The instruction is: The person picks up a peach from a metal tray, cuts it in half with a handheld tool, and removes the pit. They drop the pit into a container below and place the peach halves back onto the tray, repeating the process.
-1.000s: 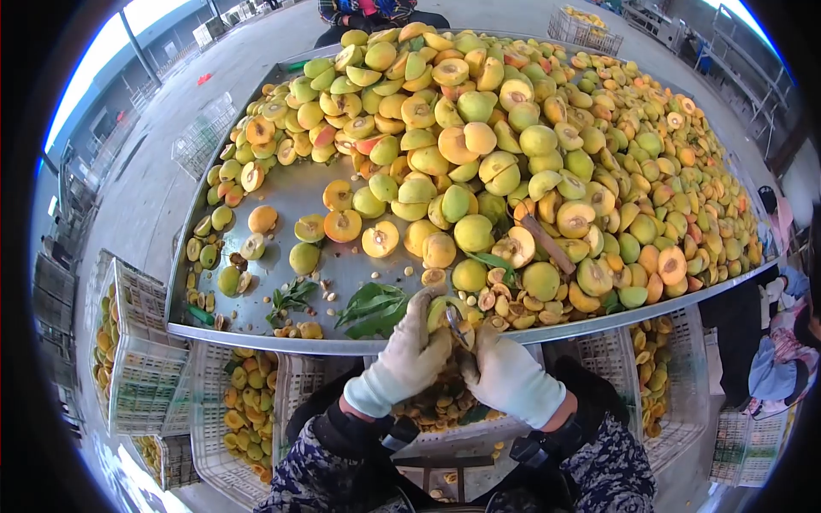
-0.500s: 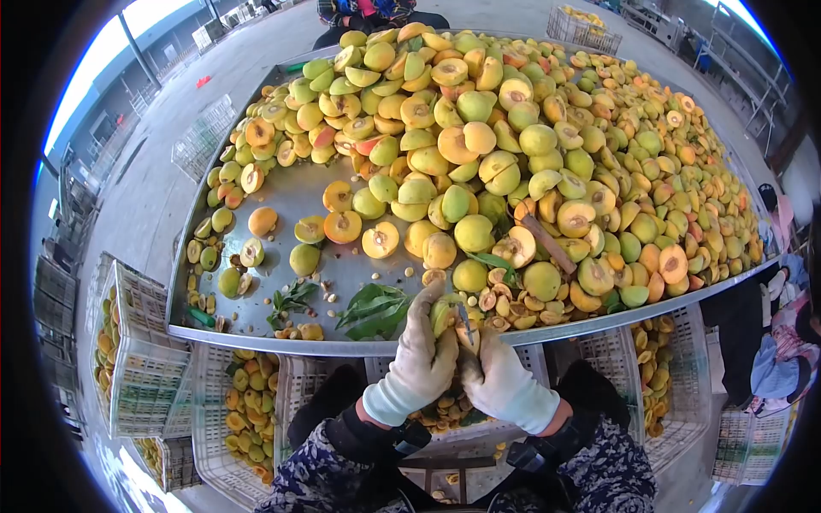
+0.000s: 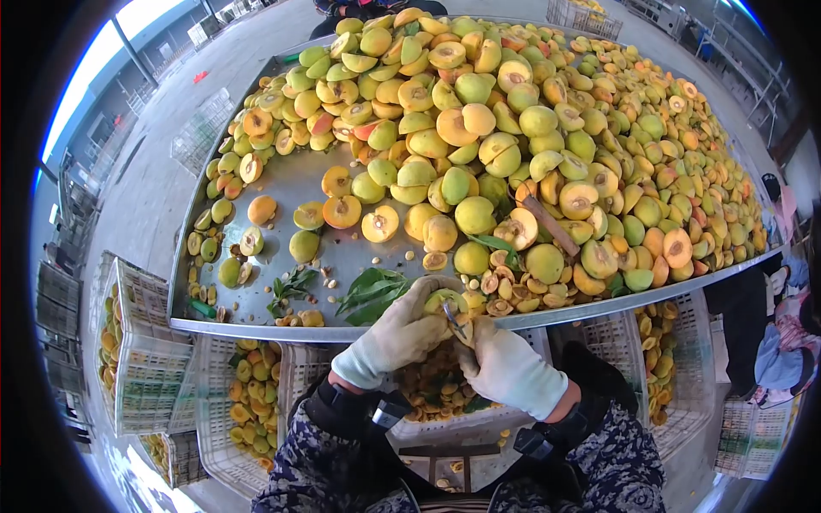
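Note:
My left hand [image 3: 400, 332], in a white work glove, grips a yellow-green apricot half [image 3: 444, 301] just over the tray's near edge. My right hand [image 3: 511, 363], also gloved, is closed on a small pitting knife [image 3: 455, 321]. Its narrow metal blade lies against the fruit; the handle is mostly hidden in my fingers. Beyond both hands, a large metal tray [image 3: 295, 195] bears a heap of whole and halved apricots [image 3: 479, 128]. Close to my left hand lie green leaves [image 3: 371, 292]. Stones and scraps [image 3: 505, 291] are scattered beyond my right hand.
Plastic crates with apricots stand below the tray at the left [image 3: 209, 402] and right [image 3: 684, 385]. Between my knees is another crate [image 3: 453, 427] of fruit pieces. A brown stick [image 3: 549, 224] rests on the heap. Another person [image 3: 376, 7] sits beyond the tray.
My hands have come slightly lower and a little apart. The apricot half now shows more of its cut face, with the blade across its lower right side.

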